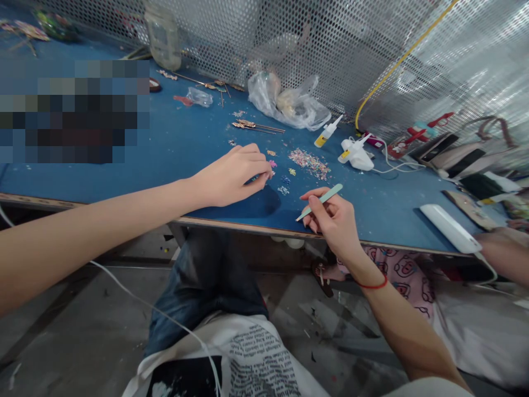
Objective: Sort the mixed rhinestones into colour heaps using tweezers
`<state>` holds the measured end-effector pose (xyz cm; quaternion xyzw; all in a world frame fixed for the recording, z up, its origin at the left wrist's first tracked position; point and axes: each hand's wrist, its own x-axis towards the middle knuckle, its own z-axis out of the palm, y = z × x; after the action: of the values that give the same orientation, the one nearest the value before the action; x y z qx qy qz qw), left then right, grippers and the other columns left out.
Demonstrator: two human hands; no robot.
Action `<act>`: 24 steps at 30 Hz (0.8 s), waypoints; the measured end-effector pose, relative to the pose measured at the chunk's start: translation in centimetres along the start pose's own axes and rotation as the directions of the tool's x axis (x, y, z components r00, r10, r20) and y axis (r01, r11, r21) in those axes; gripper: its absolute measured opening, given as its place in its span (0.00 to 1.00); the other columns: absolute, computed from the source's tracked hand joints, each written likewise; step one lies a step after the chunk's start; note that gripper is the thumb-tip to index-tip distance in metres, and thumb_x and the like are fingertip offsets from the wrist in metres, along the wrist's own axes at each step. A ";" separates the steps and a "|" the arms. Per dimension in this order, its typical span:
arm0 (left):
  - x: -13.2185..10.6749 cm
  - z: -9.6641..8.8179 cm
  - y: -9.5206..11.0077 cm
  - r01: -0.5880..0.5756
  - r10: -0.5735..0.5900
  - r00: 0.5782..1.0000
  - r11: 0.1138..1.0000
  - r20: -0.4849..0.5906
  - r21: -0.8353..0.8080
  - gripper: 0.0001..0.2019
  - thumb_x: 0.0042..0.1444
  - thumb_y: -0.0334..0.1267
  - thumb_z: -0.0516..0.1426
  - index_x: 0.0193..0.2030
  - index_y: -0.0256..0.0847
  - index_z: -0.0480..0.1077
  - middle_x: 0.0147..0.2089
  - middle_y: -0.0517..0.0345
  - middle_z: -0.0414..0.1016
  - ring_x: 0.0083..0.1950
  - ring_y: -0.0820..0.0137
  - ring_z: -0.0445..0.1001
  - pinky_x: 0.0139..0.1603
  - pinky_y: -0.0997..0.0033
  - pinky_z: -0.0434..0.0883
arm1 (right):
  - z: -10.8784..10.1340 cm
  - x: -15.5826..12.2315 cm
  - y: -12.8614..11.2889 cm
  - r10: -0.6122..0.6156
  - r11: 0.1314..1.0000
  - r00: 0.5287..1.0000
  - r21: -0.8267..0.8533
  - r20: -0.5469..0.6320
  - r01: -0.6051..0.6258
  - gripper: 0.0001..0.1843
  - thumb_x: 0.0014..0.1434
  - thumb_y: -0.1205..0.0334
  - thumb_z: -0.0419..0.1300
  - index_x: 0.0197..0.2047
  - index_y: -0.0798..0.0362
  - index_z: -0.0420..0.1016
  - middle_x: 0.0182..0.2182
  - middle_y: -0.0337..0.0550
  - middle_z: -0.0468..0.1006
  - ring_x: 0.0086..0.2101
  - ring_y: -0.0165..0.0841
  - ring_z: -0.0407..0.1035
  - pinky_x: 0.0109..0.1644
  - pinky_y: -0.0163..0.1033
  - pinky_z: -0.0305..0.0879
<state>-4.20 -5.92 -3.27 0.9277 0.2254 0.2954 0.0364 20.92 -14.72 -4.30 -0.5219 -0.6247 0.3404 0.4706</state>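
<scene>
My left hand [237, 175] is over the blue table [198, 149], thumb and fingertips drawn together in a pinch. Whatever lies between those fingertips is too small to make out. Right by them shows a small bright pink piece [273, 164]. In my right hand [333, 218] is a pair of pale green tweezers [326, 197], tip pointing down and left near the table's front edge. Between the hands lie small clusters of blue pieces [286, 180], pale pieces [283, 190] and yellow-green pieces [292, 171]. A loose pile of multicoloured bits [309, 162] is spread just beyond.
Hairpin-like sticks [256, 127] lie behind my left hand. Farther back are a clear plastic bag [289, 105], a glue bottle [328, 131], another by a white device [357, 154], and a jar [163, 38]. At right, another person's arm [504, 253] is near a white case [449, 227].
</scene>
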 end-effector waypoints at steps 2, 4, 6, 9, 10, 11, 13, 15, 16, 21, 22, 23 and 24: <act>0.0 0.0 0.0 0.000 0.000 1.000 1.000 0.001 -0.003 0.20 0.73 0.39 0.46 0.46 0.34 0.78 0.44 0.45 0.80 0.51 0.57 0.73 0.56 0.55 0.71 | 0.0 0.0 0.0 -0.002 1.000 1.000 0.011 0.000 0.002 0.25 0.60 0.39 0.67 0.39 0.56 0.76 0.17 0.35 0.74 0.15 0.22 0.62 0.18 0.28 0.58; 0.0 0.0 0.0 0.001 -0.001 1.000 1.000 0.001 -0.007 0.20 0.73 0.39 0.46 0.46 0.33 0.78 0.44 0.44 0.80 0.51 0.57 0.73 0.56 0.55 0.71 | 0.0 0.0 0.0 0.007 1.000 1.000 0.015 0.003 -0.007 0.26 0.60 0.38 0.68 0.39 0.56 0.76 0.17 0.35 0.74 0.15 0.22 0.63 0.18 0.27 0.58; 0.0 0.0 0.0 0.000 0.000 1.000 1.000 0.000 -0.010 0.20 0.73 0.39 0.46 0.46 0.32 0.78 0.44 0.44 0.80 0.51 0.57 0.73 0.56 0.55 0.71 | -0.1 0.1 0.0 0.011 1.000 1.000 0.019 0.004 -0.011 0.26 0.59 0.38 0.68 0.39 0.56 0.76 0.17 0.35 0.75 0.15 0.22 0.63 0.18 0.27 0.58; 0.0 0.0 0.0 -0.002 0.002 1.000 1.000 -0.004 -0.009 0.20 0.73 0.39 0.46 0.46 0.33 0.78 0.44 0.45 0.80 0.51 0.58 0.73 0.56 0.55 0.71 | 0.0 0.1 -0.1 0.015 1.000 1.000 0.016 0.006 -0.015 0.26 0.59 0.38 0.68 0.39 0.56 0.76 0.17 0.36 0.75 0.15 0.22 0.63 0.19 0.27 0.59; 0.0 0.0 0.0 -0.002 0.002 1.000 1.000 -0.006 -0.008 0.20 0.73 0.39 0.46 0.46 0.33 0.78 0.44 0.45 0.80 0.51 0.58 0.73 0.56 0.55 0.71 | 0.0 0.1 -0.2 0.015 1.000 1.000 0.016 0.006 -0.015 0.26 0.59 0.38 0.68 0.39 0.56 0.76 0.17 0.36 0.75 0.15 0.22 0.62 0.19 0.27 0.59; 0.0 0.1 0.0 -0.002 0.002 1.000 1.000 -0.007 -0.008 0.20 0.73 0.39 0.46 0.46 0.34 0.78 0.44 0.45 0.80 0.51 0.58 0.72 0.56 0.55 0.71 | 0.0 0.1 -0.2 0.017 1.000 1.000 0.018 0.007 -0.017 0.27 0.59 0.37 0.68 0.39 0.56 0.76 0.17 0.36 0.75 0.15 0.22 0.62 0.19 0.27 0.59; 0.0 0.1 0.0 0.001 -0.001 1.000 1.000 -0.006 -0.007 0.20 0.73 0.39 0.46 0.46 0.34 0.78 0.44 0.46 0.80 0.51 0.58 0.72 0.56 0.56 0.71 | 0.0 0.1 -0.2 0.019 1.000 1.000 0.022 0.008 -0.019 0.27 0.59 0.37 0.68 0.39 0.56 0.76 0.17 0.36 0.75 0.15 0.22 0.62 0.19 0.27 0.58; 0.0 0.1 0.0 0.005 -0.005 1.000 1.000 -0.003 -0.005 0.20 0.73 0.39 0.45 0.46 0.35 0.78 0.44 0.46 0.80 0.51 0.58 0.72 0.56 0.56 0.71 | 0.0 0.1 -0.2 0.019 0.999 1.000 0.026 0.008 -0.020 0.27 0.59 0.37 0.68 0.39 0.56 0.76 0.17 0.35 0.75 0.15 0.21 0.62 0.18 0.27 0.58; 0.0 0.1 0.0 0.006 -0.006 1.000 1.000 -0.003 -0.005 0.20 0.73 0.39 0.46 0.46 0.35 0.78 0.44 0.46 0.80 0.51 0.58 0.72 0.56 0.56 0.71 | 0.0 0.1 -0.2 0.020 0.999 1.000 0.028 0.007 -0.020 0.27 0.58 0.37 0.68 0.39 0.56 0.76 0.17 0.35 0.75 0.15 0.21 0.62 0.18 0.27 0.58; 0.0 0.1 0.0 0.002 -0.002 1.000 1.000 -0.005 -0.015 0.20 0.73 0.39 0.46 0.46 0.34 0.78 0.44 0.45 0.80 0.51 0.58 0.73 0.55 0.56 0.71 | -0.1 0.0 -0.1 0.019 0.999 1.000 0.035 0.007 -0.019 0.26 0.59 0.38 0.68 0.39 0.56 0.76 0.17 0.35 0.75 0.15 0.21 0.62 0.18 0.27 0.58; 0.0 0.1 0.0 0.002 -0.002 1.000 1.000 -0.004 -0.016 0.20 0.73 0.39 0.46 0.46 0.34 0.78 0.44 0.45 0.80 0.51 0.58 0.73 0.55 0.56 0.71 | -0.1 0.0 -0.1 0.017 0.999 1.000 0.036 0.008 -0.017 0.26 0.59 0.38 0.68 0.39 0.56 0.76 0.17 0.35 0.75 0.15 0.21 0.62 0.19 0.27 0.58; 0.0 0.1 0.0 0.003 -0.003 1.000 1.000 -0.003 -0.016 0.20 0.73 0.39 0.46 0.46 0.34 0.78 0.44 0.45 0.80 0.51 0.58 0.73 0.55 0.55 0.71 | -0.1 0.1 0.0 0.016 0.999 1.000 0.037 0.010 -0.016 0.26 0.59 0.38 0.68 0.39 0.56 0.76 0.17 0.35 0.75 0.15 0.21 0.62 0.19 0.27 0.58; 0.0 0.1 0.0 0.003 -0.003 1.000 1.000 -0.003 -0.014 0.20 0.73 0.39 0.46 0.45 0.34 0.78 0.44 0.45 0.80 0.51 0.58 0.73 0.55 0.55 0.71 | -0.1 0.1 0.0 0.015 0.999 1.000 0.037 0.012 -0.015 0.26 0.59 0.38 0.68 0.39 0.56 0.76 0.17 0.35 0.75 0.15 0.21 0.62 0.19 0.27 0.58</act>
<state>-4.18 -5.90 -3.34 0.9267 0.2247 0.2981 0.0433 20.97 -14.66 -4.24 -0.5156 -0.6170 0.3586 0.4741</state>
